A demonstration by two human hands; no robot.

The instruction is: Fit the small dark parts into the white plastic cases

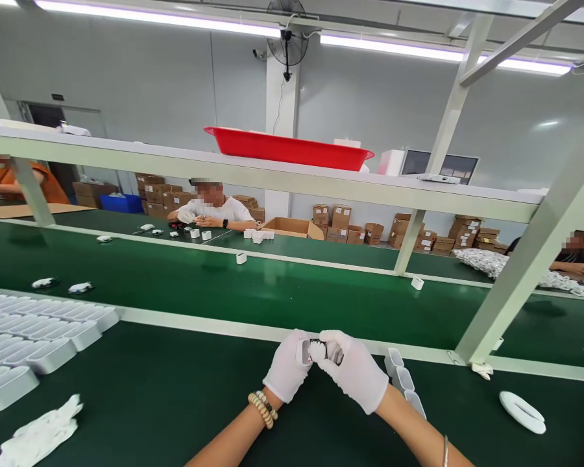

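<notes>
Both of my hands wear white gloves and meet above the green work surface. My left hand (286, 368) is closed round a small white oval plastic housing (302, 352), its opening facing right. A small white and dark part (318, 350) sits close against that opening, pinched in the fingers of my right hand (357, 373). Whether the part is partly inside the housing I cannot tell. Just right of my right wrist stands a short row of similar white housings (403, 378).
Rows of white housings (53, 355) stand at left, near a loose white glove (43, 431). A white ring-shaped piece (522, 412) lies at right. A slanted post (525, 259) rises there. Beyond runs a green belt (292, 295) with scattered parts; a co-worker (219, 211) sits across it.
</notes>
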